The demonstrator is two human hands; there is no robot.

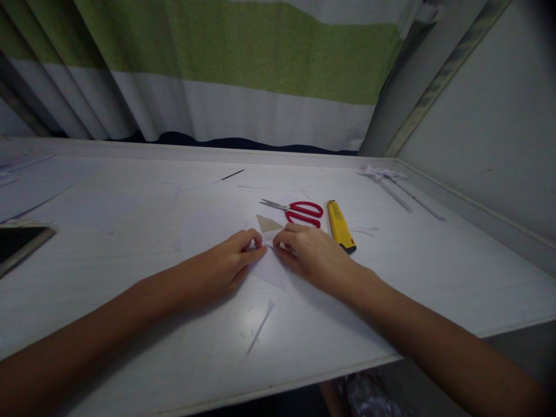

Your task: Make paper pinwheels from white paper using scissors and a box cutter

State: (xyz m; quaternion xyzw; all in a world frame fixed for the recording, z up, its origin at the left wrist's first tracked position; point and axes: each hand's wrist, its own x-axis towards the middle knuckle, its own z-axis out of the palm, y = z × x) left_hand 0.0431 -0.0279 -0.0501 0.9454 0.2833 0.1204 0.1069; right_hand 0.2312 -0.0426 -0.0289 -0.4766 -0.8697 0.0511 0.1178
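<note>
At the middle of the bench [130,243], a small folded piece of white paper [270,267] is pressed flat under both hands. The left hand [223,267] is curled loosely, with its fingertips pinching the paper's left edge, and the right hand [310,253] is closed in the same way on the right edge, so the sheet is held still from two sides, it seems to keep a fold sharp. A brownish triangle [268,223] is seen just behind the fingers, probably the other face of the paper turned up.

Just beyond the right hand, red-handled scissors [299,212] are laid closed, and a yellow utility knife [340,226] is placed beside them, both near enough to be reached. A thin paper strip [259,328] lies nearer the front edge. A dark tablet [19,244] is seen at the far left, and folded paper pieces [393,184] at the far right. No writing or brand can be read anywhere.
</note>
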